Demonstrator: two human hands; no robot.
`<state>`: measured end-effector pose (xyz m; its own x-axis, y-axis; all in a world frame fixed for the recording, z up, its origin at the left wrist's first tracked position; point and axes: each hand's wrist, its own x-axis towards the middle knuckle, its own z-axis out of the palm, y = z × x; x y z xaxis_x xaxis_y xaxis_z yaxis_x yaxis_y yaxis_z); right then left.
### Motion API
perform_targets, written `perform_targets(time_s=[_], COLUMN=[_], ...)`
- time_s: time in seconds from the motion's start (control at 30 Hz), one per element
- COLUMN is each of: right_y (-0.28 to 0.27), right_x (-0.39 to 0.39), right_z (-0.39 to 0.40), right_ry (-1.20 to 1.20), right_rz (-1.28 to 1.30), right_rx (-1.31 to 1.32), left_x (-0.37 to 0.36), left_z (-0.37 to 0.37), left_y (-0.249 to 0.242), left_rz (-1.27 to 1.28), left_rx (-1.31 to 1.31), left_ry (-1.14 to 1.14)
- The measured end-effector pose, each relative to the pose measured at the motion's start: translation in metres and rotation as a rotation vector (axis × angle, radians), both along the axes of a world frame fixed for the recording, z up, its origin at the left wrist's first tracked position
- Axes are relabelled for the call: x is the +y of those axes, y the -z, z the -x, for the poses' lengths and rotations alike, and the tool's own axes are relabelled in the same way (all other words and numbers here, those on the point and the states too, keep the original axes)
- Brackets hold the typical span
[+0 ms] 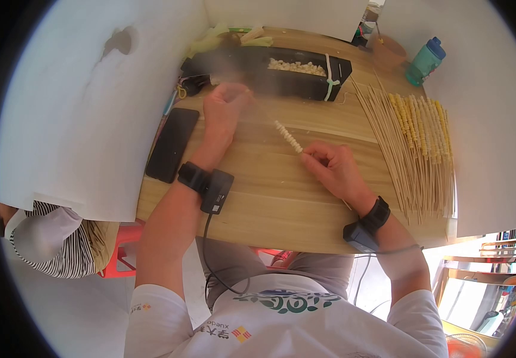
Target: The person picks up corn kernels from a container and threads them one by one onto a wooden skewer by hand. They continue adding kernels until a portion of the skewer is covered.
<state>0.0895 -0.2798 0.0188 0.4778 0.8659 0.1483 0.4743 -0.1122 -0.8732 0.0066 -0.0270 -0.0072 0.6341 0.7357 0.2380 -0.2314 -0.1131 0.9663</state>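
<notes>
My right hand is closed on a thin wooden skewer, whose upper part carries a row of small pale pieces and points up and left. My left hand is raised over the table just in front of the black box. Its thumb and forefinger are pinched together, and a blur hides what they may hold. Small pale pieces lie in the box, which has a light band tied round its right end.
Bare skewers and skewers with yellow pieces lie at the right. A black phone rests at the left edge. A teal bottle and a brownish pot stand at the back right. Another person's striped clothing shows at lower left.
</notes>
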Motion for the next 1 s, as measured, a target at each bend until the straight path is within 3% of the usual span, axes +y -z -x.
perform_targets(time_s=[0.67, 0.73, 0.87, 1.0], right_y=[-0.002, 0.004, 0.002, 0.001], right_x=[0.000, 0.000, -0.001, -0.001], right_z=[0.000, -0.001, -0.003, -0.003], right_ry=[0.009, -0.003, -0.036, -0.045], right_rz=[0.018, -0.033, -0.025, -0.030], right_rx=[0.027, 0.227, 0.310, 0.318], left_x=[-0.007, -0.005, 0.005, 0.009], left_z=[0.004, 0.004, 0.006, 0.008], left_y=[-0.010, -0.010, -0.007, -0.008], left_rz=[0.087, 0.170, 0.342, 0.354], left_rx=[-0.017, -0.041, -0.053, -0.061], left_ry=[0.049, 0.070, 0.118, 0.163])
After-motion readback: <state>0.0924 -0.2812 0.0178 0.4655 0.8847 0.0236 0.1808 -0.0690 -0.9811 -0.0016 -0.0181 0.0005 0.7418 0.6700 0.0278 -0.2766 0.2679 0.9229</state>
